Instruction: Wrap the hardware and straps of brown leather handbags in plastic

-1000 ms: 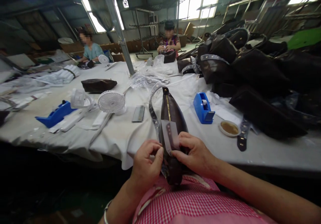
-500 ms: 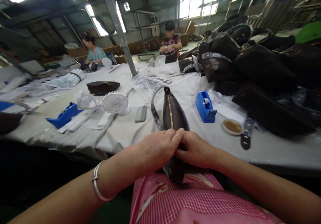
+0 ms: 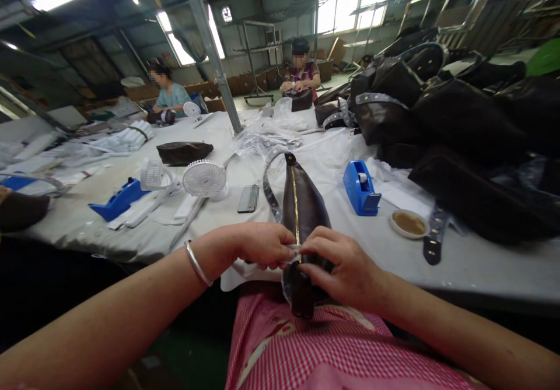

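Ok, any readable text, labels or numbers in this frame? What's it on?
No legible text anywhere.
Brown bag, pinched between the left hand and right hand: no lettering visible.
Blue tape dispenser: no readable label.
Flat grey item beside the fan: blurred, unreadable.

Table (image 3: 481, 262): long, white cloth
Middle: fan (image 3: 203, 178), tape dispenser (image 3: 359, 187), dish (image 3: 409, 224) — perhaps glue inside
Right: pile of dark bags (image 3: 459, 122)
Near edge: brown bag (image 3: 301, 203) — resting
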